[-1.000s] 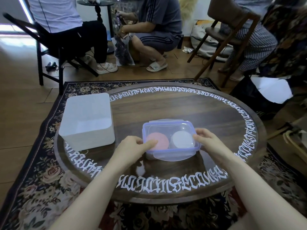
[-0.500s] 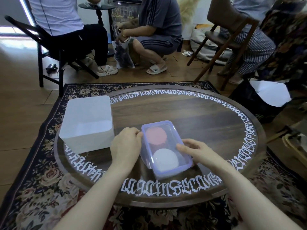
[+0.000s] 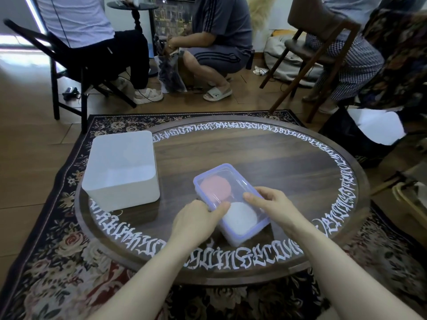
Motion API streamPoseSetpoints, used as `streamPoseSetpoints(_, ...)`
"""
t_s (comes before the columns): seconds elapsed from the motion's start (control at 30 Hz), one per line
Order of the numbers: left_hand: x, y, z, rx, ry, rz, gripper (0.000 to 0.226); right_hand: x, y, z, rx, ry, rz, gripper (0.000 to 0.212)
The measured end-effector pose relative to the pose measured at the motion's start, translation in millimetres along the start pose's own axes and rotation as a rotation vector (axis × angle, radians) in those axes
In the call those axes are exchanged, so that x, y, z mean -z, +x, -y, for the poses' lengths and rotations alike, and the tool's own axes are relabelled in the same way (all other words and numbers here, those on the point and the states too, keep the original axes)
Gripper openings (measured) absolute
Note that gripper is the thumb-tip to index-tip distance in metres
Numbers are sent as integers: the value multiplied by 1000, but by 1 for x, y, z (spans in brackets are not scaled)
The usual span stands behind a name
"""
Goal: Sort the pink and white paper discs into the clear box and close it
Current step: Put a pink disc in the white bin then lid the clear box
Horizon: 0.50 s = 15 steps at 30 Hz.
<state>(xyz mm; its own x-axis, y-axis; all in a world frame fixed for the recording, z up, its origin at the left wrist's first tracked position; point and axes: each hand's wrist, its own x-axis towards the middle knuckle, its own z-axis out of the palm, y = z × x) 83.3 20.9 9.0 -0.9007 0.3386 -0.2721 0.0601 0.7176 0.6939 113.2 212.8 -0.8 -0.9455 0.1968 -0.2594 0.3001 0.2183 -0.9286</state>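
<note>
The clear box (image 3: 231,199), a rounded rectangular tub of see-through plastic with a lilac-rimmed lid on top, sits on the round table (image 3: 277,172) toward its 6 o'clock edge, its long axis running from 11 to 5 o'clock. Through the lid show the pink discs (image 3: 215,187) at the far end and the white discs (image 3: 241,217) at the near end, both round and flat, their edges softened by the plastic. The table is dark wood grain under a glossy top, ringed with ornate white lettering. At its 9 o'clock stands a white bin (image 3: 121,169), matte, open-topped, with rounded corners. Below lies a floral rug (image 3: 57,262) in dark woven tones.

The left hand (image 3: 196,220) grips the box's left long side, thumb laid over the lid. The right hand (image 3: 271,204) holds the right long side, fingers curled over the rim.

Half a second ago the left hand was higher up the box's left side with no thumb on the lid; it now sits nearer the white end. The box keeps roughly the same slant, and the bin has not moved.

Whether the lid's clips are latched cannot be made out. The left fingers under the rim are hidden. The seated people beyond the table are cut off at the top edge.
</note>
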Motion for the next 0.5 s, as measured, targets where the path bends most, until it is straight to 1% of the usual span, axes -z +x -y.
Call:
streamPoseSetpoints(0.07, -8, -8, -5, 0, -111, 190, 58, 2, 3, 5, 1, -4, 40, 16)
streamPoseSetpoints(0.1, -9, -11, -9, 10, -137, 281, 61, 4, 5, 6, 24, -60, 26, 18)
streamPoseSetpoints(0.13, -7, -12, -14, 15, -157, 344, 61, 6, 9, 6, 76, -201, -40, 21)
streamPoseSetpoints(0.17, -2, -13, -18, 9, -185, 368, 58, 7, 13, 5, 135, -403, -154, 27)
streamPoseSetpoints(0.2, 4, -12, -21, -11, -221, 345, 54, 7, 12, 5, 187, -580, -278, 33)
streamPoseSetpoints(0.23, 11, -9, -21, -55, -237, 249, 49, 5, 7, 8, 231, -688, -382, 37)
streamPoseSetpoints(0.27, 17, -3, -16, -134, -186, 68, 42, 5, -1, 12, 269, -723, -434, 41)
streamPoseSetpoints(0.3, 24, 2, -11, -246, -49, -150, 31, 5, -9, 15, 294, -724, -423, 45)
streamPoseSetpoints(0.33, 31, 7, -6, -356, 109, -292, 26, 5, -20, 17, 295, -720, -354, 54)
streamPoseSetpoints(0.37, 35, 12, 1, -422, 246, -306, 40, 4, -29, 17, 274, -722, -242, 68)
streamPoseSetpoints(0.4, 38, 18, 10, -437, 342, -227, 59, 3, -37, 16, 242, -753, -121, 83)
streamPoseSetpoints(0.43, 40, 22, 16, -410, 362, -107, 73, 1, -42, 14, 223, -790, -29, 94)
streamPoseSetpoints(0.47, 39, 26, 22, -374, 316, 10, 81, 1, -44, 12, 222, -826, 17, 99)
streamPoseSetpoints(0.5, 36, 27, 26, -355, 246, 91, 87, 1, -42, 12, 236, -848, 26, 97)
